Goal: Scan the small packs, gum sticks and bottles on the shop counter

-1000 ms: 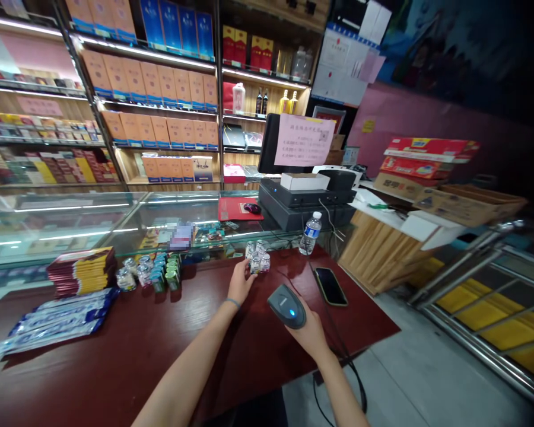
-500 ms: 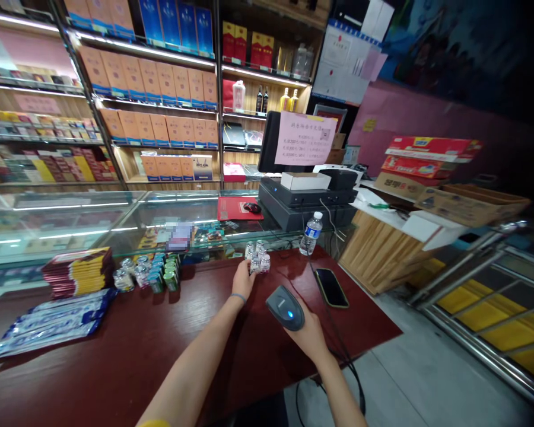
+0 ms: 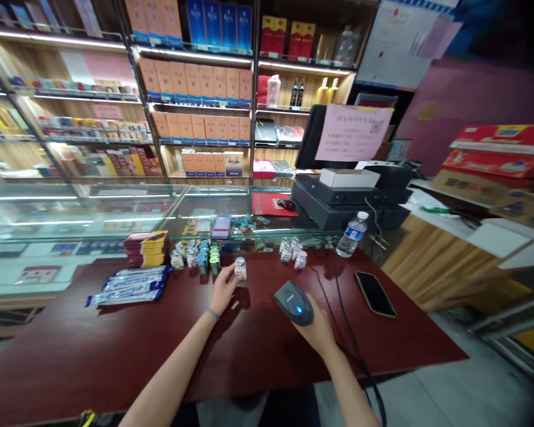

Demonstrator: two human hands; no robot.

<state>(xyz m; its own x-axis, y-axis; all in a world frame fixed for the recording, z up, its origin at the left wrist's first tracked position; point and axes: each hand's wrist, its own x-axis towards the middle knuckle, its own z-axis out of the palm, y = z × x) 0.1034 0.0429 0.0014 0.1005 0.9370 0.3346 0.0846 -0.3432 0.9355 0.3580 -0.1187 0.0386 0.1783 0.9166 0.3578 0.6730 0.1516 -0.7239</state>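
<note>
My left hand [image 3: 225, 289] pinches a small bottle [image 3: 240, 268] with a silvery cap and a pale label, over the middle of the dark red table. In my right hand [image 3: 318, 326] is a grey barcode scanner [image 3: 293, 303] with a blue light on top; its cable runs off to the right. A small group of similar bottles [image 3: 299, 260] stands right of the left hand, near the glass counter. More small bottles [image 3: 191, 257] in pale, teal and green stand in rows to the left.
Left on the table [image 3: 160, 344] are a stack of maroon-and-yellow packets [image 3: 146, 249] and blue-white packets [image 3: 131, 284]. A water bottle [image 3: 352, 235] and a phone [image 3: 375, 294] lie to the right. Behind stand a glass counter [image 3: 213, 204] and a monitor [image 3: 311, 137].
My left hand has moved left from the right-hand group, carrying one small bottle away from it. The scanner stays in my right hand. My view has turned left.
</note>
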